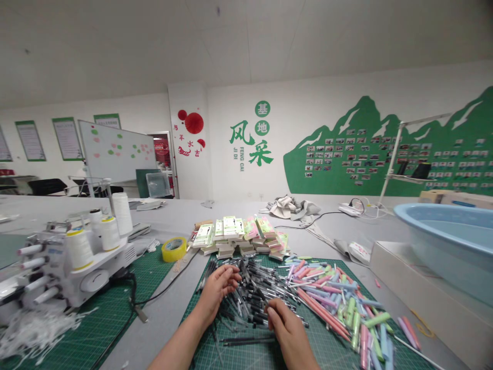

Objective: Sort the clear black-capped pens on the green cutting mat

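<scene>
My left hand (pixel 220 289) is over the left side of a heap of black and clear pen parts (pixel 256 277). Its fingers are loosely bent and apart, with nothing visible in them. My right hand (pixel 287 326) is at the near side of the heap, thumb and forefinger pinched on a dark, slim piece that looks like a black pen (pixel 262 295). Two dark pens (pixel 246 340) lie side by side on the green cutting mat (pixel 239 359), their right ends close to my right hand. Pastel pen parts (pixel 346 303) are spread to the right.
Small boxes (pixel 233 228) are stacked behind the heap. A yellow tape roll (pixel 174 249) and a sewing machine (pixel 92 267) with thread cones stand left. A blue basin (pixel 450 241) rests on a white box (pixel 416 288) at right. Grey cloth (pixel 292 208) lies farther back.
</scene>
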Motion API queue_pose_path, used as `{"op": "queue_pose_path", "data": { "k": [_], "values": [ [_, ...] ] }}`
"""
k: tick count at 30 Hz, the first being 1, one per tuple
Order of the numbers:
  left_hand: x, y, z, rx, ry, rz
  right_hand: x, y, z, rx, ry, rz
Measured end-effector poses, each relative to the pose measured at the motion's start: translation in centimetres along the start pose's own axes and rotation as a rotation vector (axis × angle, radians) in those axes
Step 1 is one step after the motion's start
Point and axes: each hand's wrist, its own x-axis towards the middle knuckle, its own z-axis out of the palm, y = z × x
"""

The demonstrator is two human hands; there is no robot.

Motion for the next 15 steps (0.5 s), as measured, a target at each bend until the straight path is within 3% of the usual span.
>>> {"op": "queue_pose_path", "data": {
  "k": [10, 15],
  "values": [
    [-0.3, 0.0, -0.1, 0.002, 0.006, -0.009, 0.2, 0.0, 0.0, -0.014, 0.003, 0.001],
    [0.8, 0.8, 0.7, 0.004, 0.032, -0.006, 0.1, -0.1, -0.1, -0.003, 0.013, -0.003]
  ]
}}
